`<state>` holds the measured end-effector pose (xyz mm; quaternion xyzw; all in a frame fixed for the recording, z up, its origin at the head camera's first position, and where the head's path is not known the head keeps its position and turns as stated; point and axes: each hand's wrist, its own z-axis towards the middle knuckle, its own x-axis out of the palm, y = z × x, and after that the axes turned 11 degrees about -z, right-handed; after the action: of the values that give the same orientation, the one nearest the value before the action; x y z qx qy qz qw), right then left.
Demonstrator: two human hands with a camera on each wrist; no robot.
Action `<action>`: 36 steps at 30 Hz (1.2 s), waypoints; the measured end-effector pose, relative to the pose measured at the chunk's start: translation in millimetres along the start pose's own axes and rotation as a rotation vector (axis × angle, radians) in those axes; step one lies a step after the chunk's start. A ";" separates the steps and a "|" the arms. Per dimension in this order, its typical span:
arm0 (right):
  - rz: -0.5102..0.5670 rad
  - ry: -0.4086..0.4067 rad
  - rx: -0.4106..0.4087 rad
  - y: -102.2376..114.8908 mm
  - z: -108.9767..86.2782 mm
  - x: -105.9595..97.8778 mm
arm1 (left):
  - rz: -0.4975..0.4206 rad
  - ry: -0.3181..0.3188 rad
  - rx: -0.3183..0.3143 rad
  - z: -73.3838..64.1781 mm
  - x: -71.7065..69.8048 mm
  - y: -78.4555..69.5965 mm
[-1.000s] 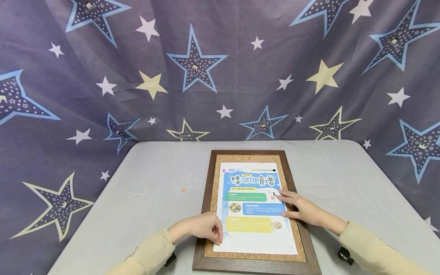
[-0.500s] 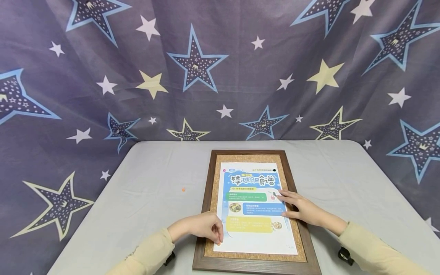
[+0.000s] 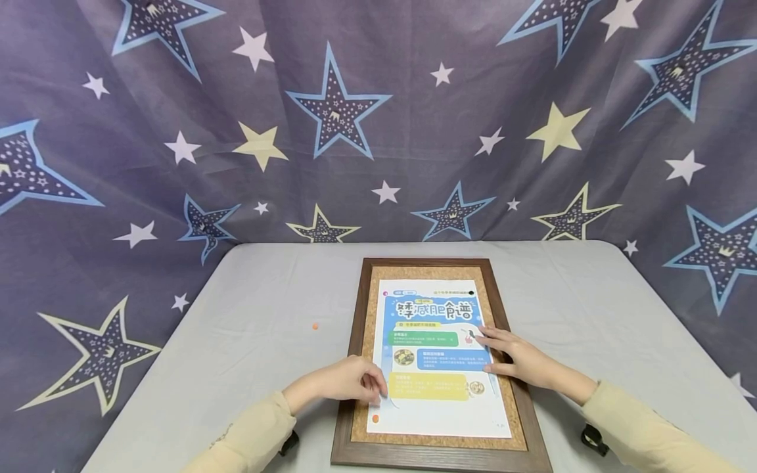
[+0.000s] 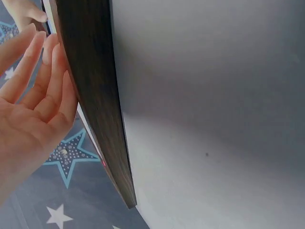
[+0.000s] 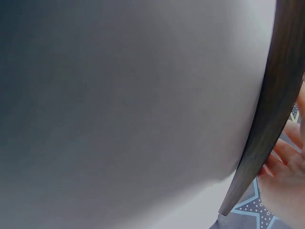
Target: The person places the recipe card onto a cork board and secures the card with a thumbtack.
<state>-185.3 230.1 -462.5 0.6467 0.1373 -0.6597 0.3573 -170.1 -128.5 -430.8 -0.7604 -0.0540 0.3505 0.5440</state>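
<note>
A printed poster sheet (image 3: pixel 437 417) lies on a cork board (image 3: pixel 428 271) with a dark wooden frame. An orange thumbtack (image 3: pixel 375 418) sits in the sheet's lower left corner. Pink (image 3: pixel 386 293) and black (image 3: pixel 471 293) tacks mark its two upper corners. Just above the orange tack, my left hand (image 3: pixel 351 379) hovers over the left edge, its fingers loosely bent and holding nothing. In the left wrist view those fingers (image 4: pixel 40 86) look relaxed beside the frame. My right hand (image 3: pixel 523 360) rests with spread fingers on the sheet's right edge, its palm side over the frame.
Another small orange tack (image 3: pixel 315 326) lies on the grey tabletop (image 3: pixel 266 295) left of the board. Behind the table hangs a star-patterned curtain (image 3: pixel 408 131). The wooden frame (image 5: pixel 267 105) edge stands raised from the table in the right wrist view.
My left hand has let go of the orange tack at the lower left corner and risen up and away, uncovering it. My right hand has stayed in place.
</note>
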 end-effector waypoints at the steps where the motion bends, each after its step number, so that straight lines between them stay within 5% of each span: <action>1: 0.001 -0.004 0.000 0.0 0.0 0.1 | 0.003 -0.010 0.003 -0.1 -1.0 0.5; 17: -0.013 -0.003 -0.004 -0.6 -0.1 0.0 | 0.021 -0.159 0.034 -9.4 -23.1 0.5; 30: -0.011 -0.012 -0.017 0.5 0.0 0.7 | 0.089 -0.281 0.007 -16.6 -42.6 25.6; 36: -0.019 -0.022 -0.022 -1.0 -0.1 0.3 | 0.120 -0.352 0.041 -20.5 -51.0 31.7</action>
<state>-185.8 230.8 -463.1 0.6342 0.1469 -0.6685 0.3596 -205.6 -181.0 -430.7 -0.6778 -0.0958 0.5112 0.5196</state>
